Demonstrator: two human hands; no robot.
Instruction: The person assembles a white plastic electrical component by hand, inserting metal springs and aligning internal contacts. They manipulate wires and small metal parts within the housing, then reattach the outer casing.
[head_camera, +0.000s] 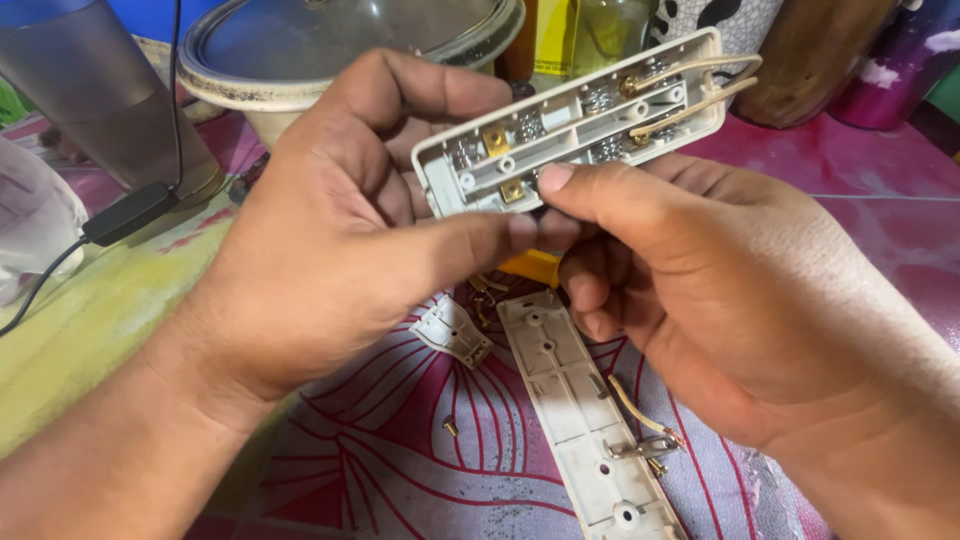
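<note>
Hands meet over the middle of the cloth: the left hand (330, 250) curls round the near end of an opened power strip (575, 120), thumb stretched across under its lower edge, fingers wrapped behind. The right hand (700, 290) pinches that same end from the other side, thumb pressed on the lower rim, remaining fingers folded beneath. The strip is held tilted in the air, its open side up, showing brass contacts and springs, with two tan wires (715, 85) looping out at its far end. Below the hands, flat on the patterned tablecloth (400, 470), lies the strip's back cover (585, 420), running toward the bottom edge, a short wire and metal clip resting on it. A small broken plastic piece (452, 330) sits just beside the cover's top end, and a loose screw (450, 427) lies nearby. Jars and a glass-lidded pot (330, 45) crowd the far edge; a black cable (110, 225) crosses the left side.
</note>
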